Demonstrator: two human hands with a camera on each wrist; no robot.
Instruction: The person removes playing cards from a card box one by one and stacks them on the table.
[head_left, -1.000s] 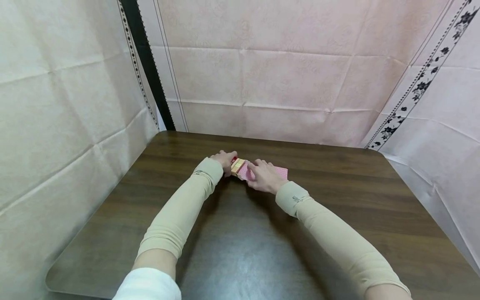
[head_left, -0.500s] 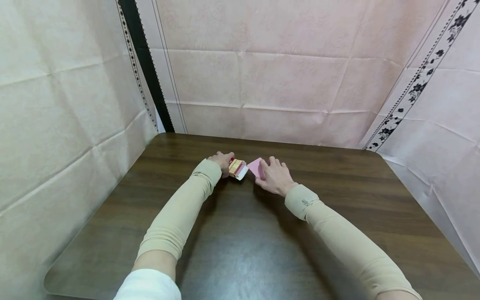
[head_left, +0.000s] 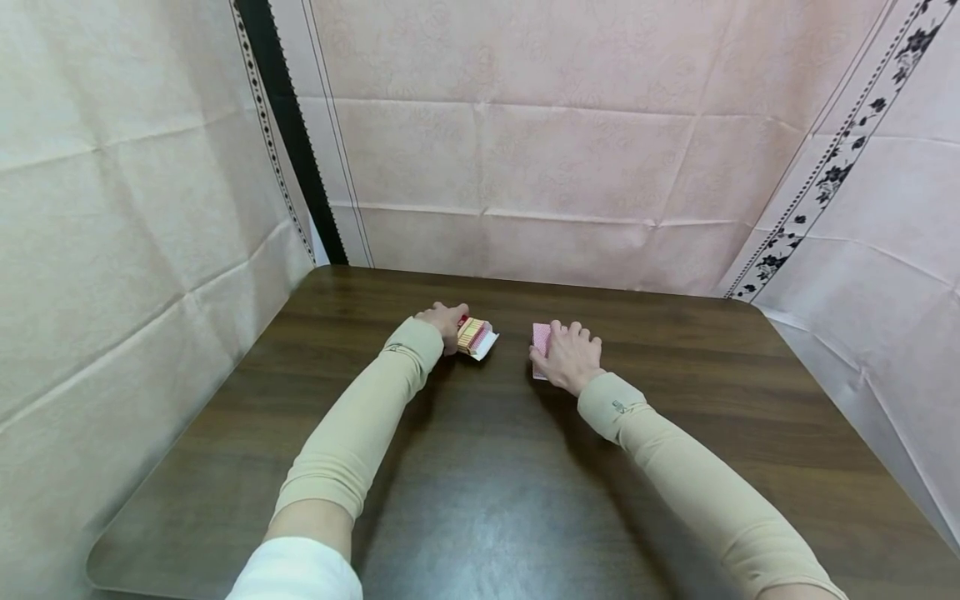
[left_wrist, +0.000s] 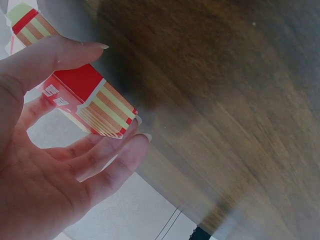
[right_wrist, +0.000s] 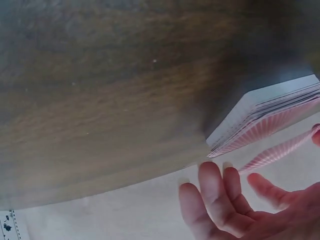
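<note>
A red card box (head_left: 474, 336) with yellow stripes lies toward the middle of the table, its white flap sticking out on the right. My left hand (head_left: 446, 325) grips the box from its left end. In the left wrist view, the thumb lies across the striped box (left_wrist: 90, 85) and fingertips reach its far edge. To the right, my right hand (head_left: 573, 358) holds a deck of pink-backed playing cards (head_left: 541, 337), partly covered by the fingers. The right wrist view shows the deck (right_wrist: 270, 120) tilted, its edges fanned a little, with a pink strip (right_wrist: 275, 155) apart from it.
The brown wooden table (head_left: 480, 483) has rounded corners. Pale cloth (head_left: 525, 167) hangs behind it and at both sides, with a floral black border (head_left: 836, 175) at the right and a black strip (head_left: 300, 133) at the left.
My right hand has drawn the deck rightward, out of the card box, and turned it upright in the head view. The left hand and the box have hardly moved.
</note>
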